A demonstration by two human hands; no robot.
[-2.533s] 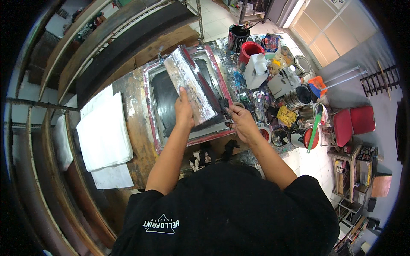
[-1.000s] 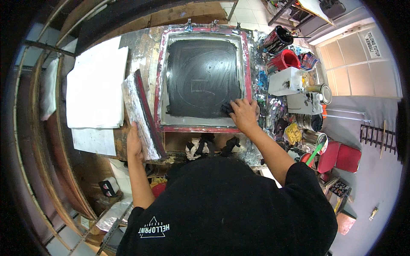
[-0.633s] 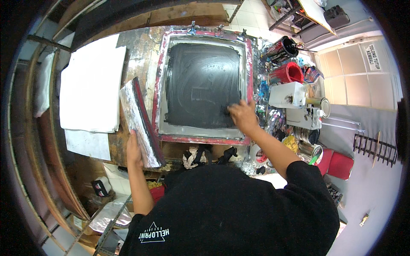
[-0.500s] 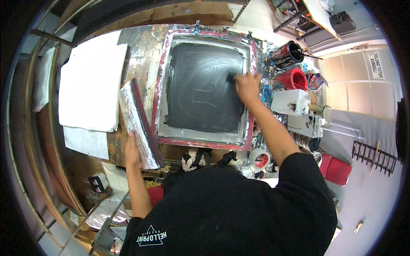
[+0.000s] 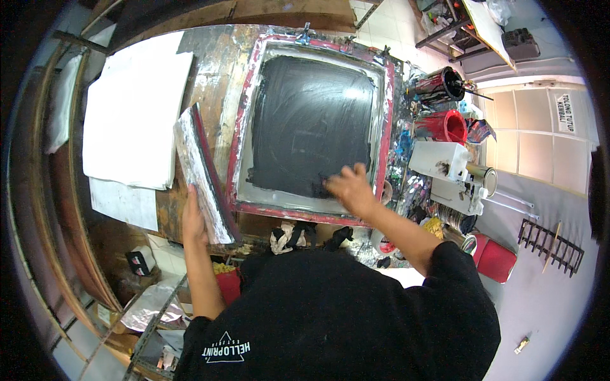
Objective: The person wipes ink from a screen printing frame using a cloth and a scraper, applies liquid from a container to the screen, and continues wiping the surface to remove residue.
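Note:
A screen-printing frame (image 5: 236,152) with red, paint-smeared edges lies on the worktable, its mesh (image 5: 305,120) coated in wet-looking black. Over the near right part of the mesh, my right hand (image 5: 353,192) presses a small dark wad, apparently a black rag (image 5: 319,186), against the surface; the fingers partly hide it. My left hand (image 5: 195,219) grips the near end of a long squeegee (image 5: 198,162) with a white-smeared side and a dark red edge. The squeegee is tilted along the frame's left side.
A stack of white sheets (image 5: 133,114) lies on the left. Black (image 5: 438,86) and red (image 5: 441,126) paint buckets, white containers (image 5: 438,159) and a can (image 5: 484,178) line the right side. Clamps (image 5: 305,35) sit at the frame's far edge. Dark rags (image 5: 292,236) lie near me.
My right hand has moved from the upper right of the mesh toward me and slightly left. The faint marks on the black surface are less visible. My left hand still holds the squeegee.

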